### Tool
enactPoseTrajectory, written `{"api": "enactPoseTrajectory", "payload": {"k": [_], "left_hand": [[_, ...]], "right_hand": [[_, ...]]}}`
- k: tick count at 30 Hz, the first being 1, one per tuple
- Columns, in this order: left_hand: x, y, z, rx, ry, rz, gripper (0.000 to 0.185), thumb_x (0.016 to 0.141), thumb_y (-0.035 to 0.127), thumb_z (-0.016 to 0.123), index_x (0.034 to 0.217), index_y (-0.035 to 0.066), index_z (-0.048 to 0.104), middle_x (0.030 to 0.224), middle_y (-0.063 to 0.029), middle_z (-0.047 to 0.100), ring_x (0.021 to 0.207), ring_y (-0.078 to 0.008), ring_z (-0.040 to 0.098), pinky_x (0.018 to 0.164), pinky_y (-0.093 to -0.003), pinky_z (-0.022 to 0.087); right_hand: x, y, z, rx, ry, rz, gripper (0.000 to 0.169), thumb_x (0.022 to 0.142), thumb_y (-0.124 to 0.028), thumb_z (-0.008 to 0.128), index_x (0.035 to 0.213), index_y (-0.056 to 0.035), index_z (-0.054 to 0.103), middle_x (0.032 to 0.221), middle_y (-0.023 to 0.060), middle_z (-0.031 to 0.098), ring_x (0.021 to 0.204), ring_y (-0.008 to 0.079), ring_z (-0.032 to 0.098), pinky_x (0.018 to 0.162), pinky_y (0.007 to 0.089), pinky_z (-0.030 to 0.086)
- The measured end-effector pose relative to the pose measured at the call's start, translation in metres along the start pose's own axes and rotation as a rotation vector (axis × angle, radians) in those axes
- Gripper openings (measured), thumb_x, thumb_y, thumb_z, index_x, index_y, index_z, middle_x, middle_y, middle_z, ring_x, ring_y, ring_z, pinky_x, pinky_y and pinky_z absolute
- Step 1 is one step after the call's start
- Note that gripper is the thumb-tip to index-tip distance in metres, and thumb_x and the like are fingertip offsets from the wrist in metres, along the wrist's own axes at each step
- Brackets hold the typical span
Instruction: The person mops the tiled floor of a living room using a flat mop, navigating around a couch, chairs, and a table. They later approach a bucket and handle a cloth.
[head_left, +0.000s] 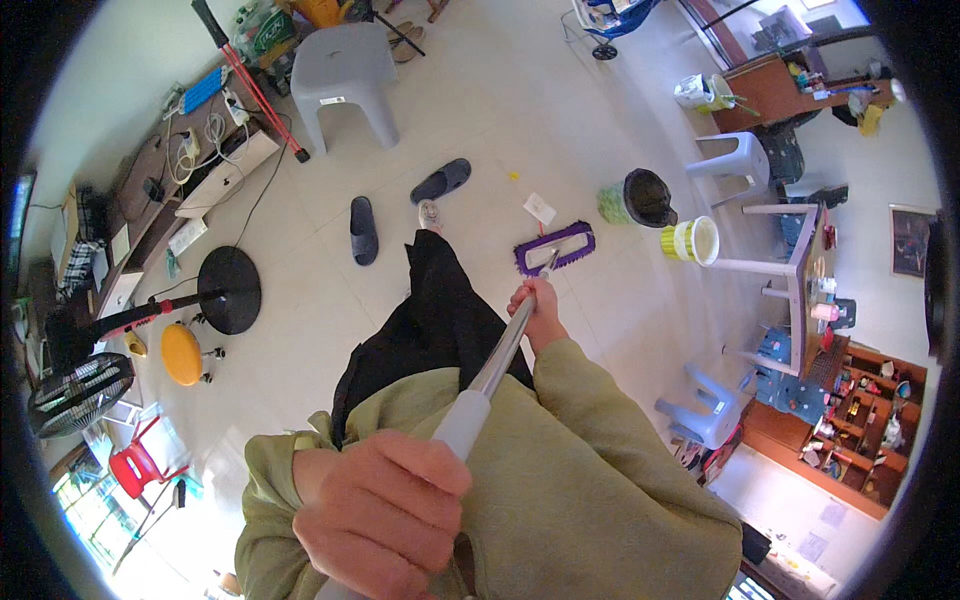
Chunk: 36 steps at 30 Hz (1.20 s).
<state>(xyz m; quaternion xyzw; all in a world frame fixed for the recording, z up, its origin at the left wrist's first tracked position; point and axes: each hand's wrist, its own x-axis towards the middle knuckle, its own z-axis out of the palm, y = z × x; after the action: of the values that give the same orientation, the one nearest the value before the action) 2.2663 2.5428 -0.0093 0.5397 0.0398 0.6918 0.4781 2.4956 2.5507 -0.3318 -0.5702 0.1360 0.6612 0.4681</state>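
My left hand (382, 510), large and near the camera, is closed around the white upper grip of a flat mop. Farther down, my right hand (536, 307) grips the mop's shiny metal pole (510, 349). The mop head (555, 247), with a purple fringe and a pale middle, lies flat on the tiled floor ahead of my feet and to the right. Just beyond it is a piece of white paper (539, 208) with a red strip between them. A small yellow scrap (514, 176) lies farther off.
Two dark slippers (364, 231) (441, 181) lie near my foot. To the right stand a black-lined bin (650, 198) and a yellow-striped bucket (690, 241), then a table and stools. A grey stool (345, 67), a fan base (229, 290) and an orange wheeled stool (181, 355) are on the left.
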Motion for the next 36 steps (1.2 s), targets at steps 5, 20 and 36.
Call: {"api": "enactPoseTrajectory", "payload": {"k": [5, 20, 36], "left_hand": [[0.002, 0.010, -0.020, 0.050, 0.010, -0.105, 0.030, 0.068, 0.021, 0.057, 0.046, 0.012, 0.038, 0.041, 0.0025, 0.038, 0.033, -0.0131, 0.033, 0.045, -0.0290, 0.029], [-0.043, 0.028, -0.009, 0.119, 0.012, -0.129, 0.021, 0.068, 0.021, 0.061, 0.053, 0.012, 0.047, 0.048, 0.0000, 0.053, 0.041, -0.0086, 0.050, 0.045, -0.0220, 0.029], [-0.144, 0.176, 0.022, 0.162, 0.651, 0.174, 0.021, 0.070, 0.010, 0.046, 0.057, 0.014, 0.031, 0.037, 0.0047, 0.030, 0.036, -0.0058, 0.034, 0.100, -0.0401, 0.012]], "right_hand": [[0.012, 0.007, 0.004, -0.003, 0.014, 0.035, 0.022, 0.065, -0.015, 0.045, 0.049, -0.0142, 0.031, 0.042, -0.0021, 0.034, 0.035, 0.0134, 0.034, 0.040, 0.0296, 0.031], [0.006, 0.015, -0.030, 0.090, 0.094, 0.067, 0.012, 0.068, -0.009, 0.054, 0.068, -0.0100, 0.042, 0.056, 0.0014, 0.045, 0.047, 0.0102, 0.045, 0.046, 0.0193, 0.044], [-0.091, 0.094, -0.013, -0.402, -0.113, 0.049, 0.012, 0.072, -0.013, 0.051, 0.064, -0.0067, 0.044, 0.056, 0.0016, 0.042, 0.040, 0.0099, 0.032, 0.035, 0.0238, 0.025]]}}
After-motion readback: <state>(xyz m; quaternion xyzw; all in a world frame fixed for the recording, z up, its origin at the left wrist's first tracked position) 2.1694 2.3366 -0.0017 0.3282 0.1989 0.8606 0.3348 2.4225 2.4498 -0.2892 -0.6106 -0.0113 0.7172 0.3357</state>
